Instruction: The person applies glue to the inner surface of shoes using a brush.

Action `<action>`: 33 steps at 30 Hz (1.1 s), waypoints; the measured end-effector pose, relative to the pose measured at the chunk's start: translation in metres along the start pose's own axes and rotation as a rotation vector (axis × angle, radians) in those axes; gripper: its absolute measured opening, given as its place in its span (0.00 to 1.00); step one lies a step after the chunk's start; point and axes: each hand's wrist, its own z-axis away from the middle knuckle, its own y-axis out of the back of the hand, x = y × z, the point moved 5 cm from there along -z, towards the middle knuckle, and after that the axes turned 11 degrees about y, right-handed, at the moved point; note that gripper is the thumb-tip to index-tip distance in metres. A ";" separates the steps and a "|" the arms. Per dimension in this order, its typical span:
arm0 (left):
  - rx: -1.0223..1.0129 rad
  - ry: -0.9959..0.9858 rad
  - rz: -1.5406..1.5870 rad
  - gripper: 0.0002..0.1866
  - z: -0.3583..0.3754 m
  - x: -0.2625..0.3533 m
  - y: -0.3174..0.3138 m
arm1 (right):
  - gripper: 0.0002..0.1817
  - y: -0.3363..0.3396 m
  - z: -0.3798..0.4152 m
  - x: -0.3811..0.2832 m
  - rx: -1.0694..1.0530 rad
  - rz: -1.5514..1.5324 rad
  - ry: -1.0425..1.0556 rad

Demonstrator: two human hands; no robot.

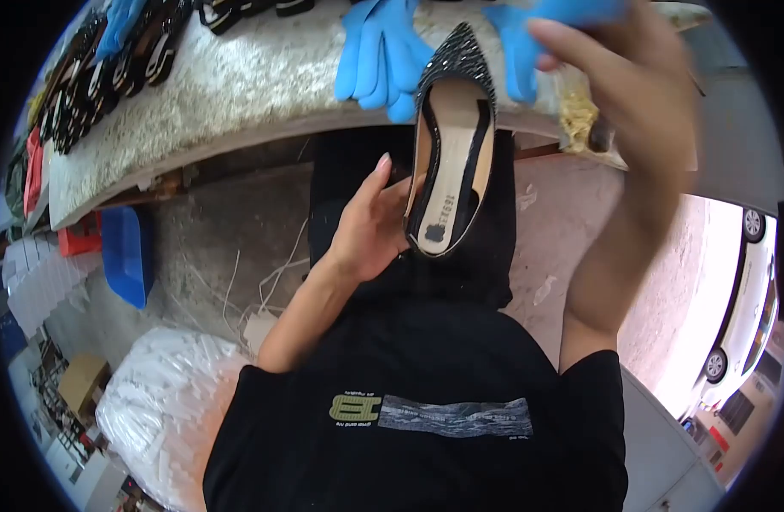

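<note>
My left hand is closed around the heel side of a pointed flat shoe, with the thumb raised. The shoe has a black glittery toe, a pale insole with dark printed marks and a black-lined opening; its toe points away from me, toward the workbench. My right hand is raised over the bench's right part, smeared by motion, with its thumb toward blue rubber gloves; I cannot tell whether it grips one. More blue gloves lie beside the shoe's toe.
Several dark shoes line the far left of the worn workbench. A yellowish crumpled item sits at its right edge. A blue bin and a white plastic-wrapped bundle stand at left. Outside at right is a white car.
</note>
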 end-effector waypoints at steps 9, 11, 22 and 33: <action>-0.098 -0.113 -0.222 0.26 0.002 -0.002 0.008 | 0.16 -0.083 0.086 0.074 -0.129 -0.249 -0.186; -0.088 -0.097 -0.324 0.24 0.007 -0.002 0.005 | 0.19 -0.082 0.087 0.074 -0.089 -0.250 -0.198; 0.130 -0.125 -0.588 0.24 0.007 0.002 0.004 | 0.10 -0.087 0.069 0.075 -0.050 -0.045 0.036; 0.155 -0.153 -0.645 0.21 0.012 0.006 -0.002 | 0.20 -0.087 0.079 0.052 -0.069 0.113 0.219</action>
